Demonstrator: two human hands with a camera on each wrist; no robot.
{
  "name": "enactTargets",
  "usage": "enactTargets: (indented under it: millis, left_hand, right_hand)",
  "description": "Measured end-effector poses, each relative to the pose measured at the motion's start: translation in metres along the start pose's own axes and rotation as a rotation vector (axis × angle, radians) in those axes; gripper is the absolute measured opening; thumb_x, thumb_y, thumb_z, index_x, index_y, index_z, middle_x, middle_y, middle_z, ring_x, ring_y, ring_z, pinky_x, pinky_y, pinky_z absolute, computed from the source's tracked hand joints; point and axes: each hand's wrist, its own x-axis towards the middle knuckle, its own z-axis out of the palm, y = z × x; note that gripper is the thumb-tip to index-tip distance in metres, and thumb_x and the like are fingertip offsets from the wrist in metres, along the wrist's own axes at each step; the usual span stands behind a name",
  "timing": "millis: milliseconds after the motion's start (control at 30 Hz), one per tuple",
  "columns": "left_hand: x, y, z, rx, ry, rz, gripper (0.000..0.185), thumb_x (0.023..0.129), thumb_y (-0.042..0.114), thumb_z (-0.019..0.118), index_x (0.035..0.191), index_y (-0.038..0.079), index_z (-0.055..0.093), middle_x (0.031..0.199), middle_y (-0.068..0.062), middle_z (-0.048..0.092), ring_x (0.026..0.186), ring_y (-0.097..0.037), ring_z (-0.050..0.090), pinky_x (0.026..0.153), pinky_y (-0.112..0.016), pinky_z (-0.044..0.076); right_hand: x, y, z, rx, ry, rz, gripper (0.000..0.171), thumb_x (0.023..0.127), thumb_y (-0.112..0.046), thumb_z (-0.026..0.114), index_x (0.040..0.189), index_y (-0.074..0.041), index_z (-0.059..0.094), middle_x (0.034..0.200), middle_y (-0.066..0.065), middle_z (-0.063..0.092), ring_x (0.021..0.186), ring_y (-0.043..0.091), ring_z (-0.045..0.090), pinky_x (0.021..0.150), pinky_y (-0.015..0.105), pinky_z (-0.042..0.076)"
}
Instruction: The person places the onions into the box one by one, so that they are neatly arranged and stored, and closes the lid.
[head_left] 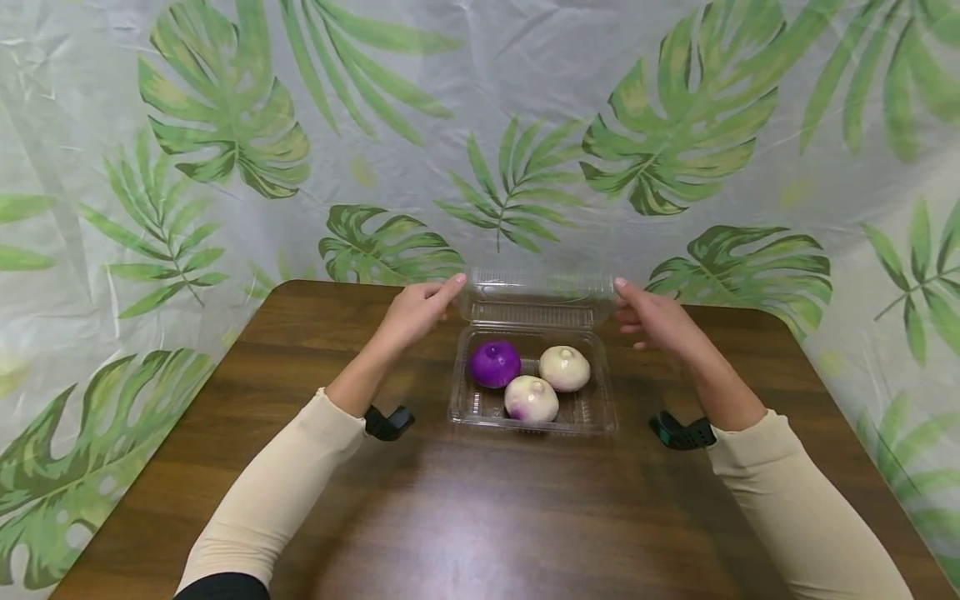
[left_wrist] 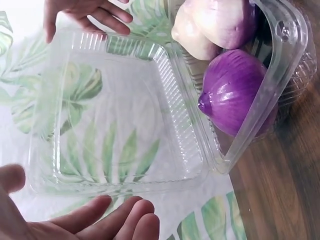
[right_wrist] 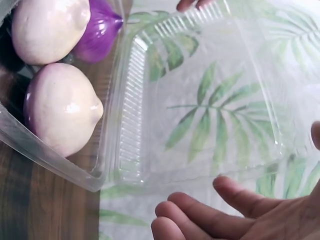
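Note:
A clear plastic clamshell box (head_left: 459, 408) lies on the table with its hinged lid (head_left: 536, 287) raised at the back. In the box are one purple onion (head_left: 495, 364) and two white onions tinged with purple, a rear one (head_left: 565, 368) and a front one (head_left: 531, 399). My left hand (head_left: 416, 312) is at the left edge of the lid, its fingers (left_wrist: 140, 215) nearly straight along that side. On the opposite edge, my right hand (head_left: 656, 318) has its index fingertip against the lid (right_wrist: 210, 110), the other fingers extended and loose.
The brown wooden table (head_left: 450, 517) runs under the box and both forearms. Close behind its back edge hangs a pale leaf-print sheet (head_left: 525, 100). A dark wrist device (head_left: 388, 423) sits on the left wrist, and another wrist device (head_left: 681, 431) on the right.

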Motion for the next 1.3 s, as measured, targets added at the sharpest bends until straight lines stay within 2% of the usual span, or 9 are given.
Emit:
enactTargets:
  millis: [100, 133, 200, 300, 500, 700, 967, 1200, 1300]
  left_hand:
    - [-0.004, -0.001, -0.001, 0.039, -0.023, -0.003, 0.065, 0.096, 0.067, 0.04, 0.114, 0.011, 0.068, 0.11, -0.012, 0.069, 0.103, -0.028, 0.063, 0.087, -0.042, 0.052]
    - [-0.005, 0.0, -0.001, 0.049, -0.032, -0.007, 0.066, 0.096, 0.067, 0.04, 0.122, 0.012, 0.067, 0.116, -0.014, 0.069, 0.109, -0.028, 0.063, 0.093, -0.044, 0.051]
    - [-0.009, 0.0, -0.001, 0.057, -0.041, -0.002, 0.065, 0.097, 0.065, 0.04, 0.126, 0.013, 0.066, 0.117, -0.014, 0.069, 0.11, -0.029, 0.063, 0.093, -0.044, 0.051]
    - [-0.013, -0.001, -0.001, 0.04, -0.064, 0.004, 0.065, 0.097, 0.063, 0.042, 0.137, 0.014, 0.06, 0.129, -0.015, 0.066, 0.114, -0.031, 0.064, 0.096, -0.046, 0.052]
    - [-0.021, -0.01, -0.001, -0.019, -0.121, 0.01, 0.063, 0.097, 0.057, 0.047, 0.143, 0.015, 0.054, 0.143, -0.011, 0.058, 0.125, -0.031, 0.06, 0.105, -0.048, 0.05]
    - [-0.03, -0.018, 0.002, -0.041, -0.141, 0.047, 0.065, 0.096, 0.055, 0.051, 0.146, 0.014, 0.05, 0.149, -0.01, 0.053, 0.14, -0.031, 0.047, 0.115, -0.05, 0.042]
    - [-0.037, -0.036, 0.012, -0.034, -0.161, 0.13, 0.062, 0.096, 0.046, 0.056, 0.148, 0.011, 0.048, 0.152, -0.009, 0.05, 0.136, -0.033, 0.051, 0.111, -0.049, 0.046]
    - [-0.043, -0.056, 0.02, -0.059, -0.18, 0.179, 0.062, 0.095, 0.038, 0.063, 0.15, 0.014, 0.045, 0.132, -0.015, 0.065, 0.12, -0.033, 0.063, 0.096, -0.042, 0.056]
    - [-0.045, -0.065, 0.024, -0.087, -0.2, 0.201, 0.064, 0.095, 0.034, 0.065, 0.151, 0.013, 0.042, 0.131, -0.018, 0.065, 0.117, -0.032, 0.065, 0.095, -0.041, 0.057]
  right_hand:
    - [-0.003, 0.0, 0.002, -0.019, -0.012, -0.019, 0.092, 0.097, -0.072, 0.022, 0.158, -0.003, 0.019, 0.158, 0.028, 0.032, 0.144, 0.046, 0.035, 0.11, 0.058, 0.043]
    - [-0.004, 0.0, 0.003, -0.023, -0.013, -0.026, 0.091, 0.097, -0.071, 0.023, 0.159, -0.004, 0.018, 0.158, 0.029, 0.032, 0.144, 0.046, 0.035, 0.11, 0.059, 0.043]
    - [-0.005, 0.002, 0.004, -0.031, -0.01, -0.036, 0.09, 0.098, -0.071, 0.023, 0.159, -0.005, 0.017, 0.158, 0.029, 0.032, 0.143, 0.046, 0.036, 0.109, 0.058, 0.044]
    - [-0.007, 0.006, 0.008, -0.023, -0.002, -0.049, 0.087, 0.099, -0.067, 0.024, 0.158, -0.003, 0.02, 0.159, 0.028, 0.03, 0.143, 0.046, 0.036, 0.11, 0.059, 0.043]
    - [-0.016, 0.018, 0.017, -0.017, -0.017, -0.072, 0.08, 0.103, -0.059, 0.027, 0.156, 0.0, 0.022, 0.161, 0.028, 0.024, 0.142, 0.047, 0.036, 0.11, 0.059, 0.044]
    - [-0.027, 0.03, 0.024, -0.043, 0.004, -0.122, 0.073, 0.105, -0.051, 0.032, 0.154, 0.002, 0.026, 0.156, 0.03, 0.032, 0.139, 0.047, 0.04, 0.107, 0.058, 0.046]
    - [-0.042, 0.048, 0.034, -0.051, 0.036, -0.156, 0.067, 0.104, -0.045, 0.042, 0.154, -0.002, 0.029, 0.156, 0.027, 0.035, 0.137, 0.046, 0.043, 0.106, 0.059, 0.047]
    - [-0.053, 0.057, 0.046, -0.17, 0.188, -0.207, 0.065, 0.1, -0.049, 0.051, 0.15, -0.009, 0.04, 0.15, 0.022, 0.048, 0.133, 0.044, 0.049, 0.102, 0.061, 0.048]
    - [-0.056, 0.061, 0.05, -0.215, 0.207, -0.215, 0.065, 0.099, -0.047, 0.054, 0.15, -0.009, 0.04, 0.147, 0.023, 0.05, 0.128, 0.045, 0.055, 0.097, 0.058, 0.052]
